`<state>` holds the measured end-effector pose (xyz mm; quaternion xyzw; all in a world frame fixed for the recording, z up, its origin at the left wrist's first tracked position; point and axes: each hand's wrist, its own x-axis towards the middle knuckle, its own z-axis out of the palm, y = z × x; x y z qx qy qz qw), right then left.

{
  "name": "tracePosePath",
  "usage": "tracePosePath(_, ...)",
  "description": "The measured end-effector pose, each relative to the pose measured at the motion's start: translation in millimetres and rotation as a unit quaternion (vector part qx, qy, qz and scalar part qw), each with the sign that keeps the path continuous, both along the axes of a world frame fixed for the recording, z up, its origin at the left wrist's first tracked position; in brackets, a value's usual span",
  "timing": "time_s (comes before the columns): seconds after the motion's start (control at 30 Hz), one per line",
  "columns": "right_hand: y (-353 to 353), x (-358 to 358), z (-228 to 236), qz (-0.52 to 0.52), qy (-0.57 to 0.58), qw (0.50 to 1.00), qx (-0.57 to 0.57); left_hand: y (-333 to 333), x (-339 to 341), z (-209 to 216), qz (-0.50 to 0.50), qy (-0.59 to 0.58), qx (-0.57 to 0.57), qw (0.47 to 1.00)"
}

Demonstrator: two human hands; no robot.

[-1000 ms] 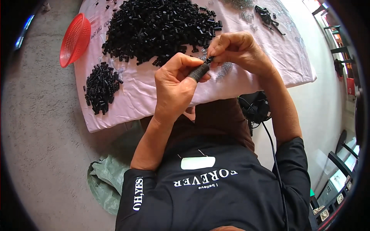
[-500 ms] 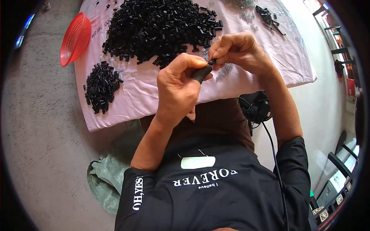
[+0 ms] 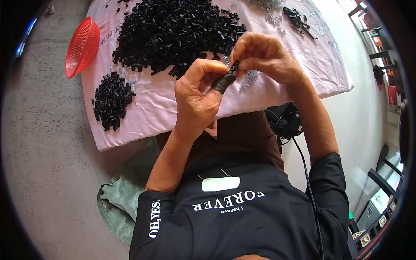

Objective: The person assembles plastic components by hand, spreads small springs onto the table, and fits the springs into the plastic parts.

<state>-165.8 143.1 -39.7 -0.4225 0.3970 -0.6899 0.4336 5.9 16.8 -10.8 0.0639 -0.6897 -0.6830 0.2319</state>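
My left hand pinches a small black cylindrical part at its fingertips. A dark sleeve covers the end of one of its digits. My right hand meets it from the right, thumb and index finger closed at the same part; whether they grip a second small piece there is too small to tell. Just beneath the right hand lie small shiny metal pieces, spring-like in look. A large heap of black cylindrical parts spreads beyond both hands, and a smaller pile of black parts sits at the left.
A pink cloth covers the table. A red perforated basket tilts at its left edge. More shiny pieces and a dark cluster of parts lie at the far right. A black cable hangs by my right arm.
The fingers of both hands have shifted slightly around the small part, the right index finger now more lifted and bent. The view has moved a little; the piles look the same.
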Motion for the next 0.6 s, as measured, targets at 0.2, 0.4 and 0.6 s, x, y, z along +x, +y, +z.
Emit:
tracePosePath(0.2, -1.5, 3.3, 5.7, -0.009, 0.015, 1.0, 0.026, -5.6, -2.1, 3.0, 0.018, -0.007, -0.108, 0.994)
tracePosePath(0.4, -0.7, 4.3, 4.7, -0.015, 0.033, 0.999, 0.021, -20.6, -4.7, 15.7, -0.029, -0.022, -0.246, 0.969)
tracePosePath(0.6, 0.6, 3.1, 4.3, -0.005, 0.02, 0.999, 0.026, -22.4, -10.2, 18.1, -0.08, -0.027, -0.261, 0.962)
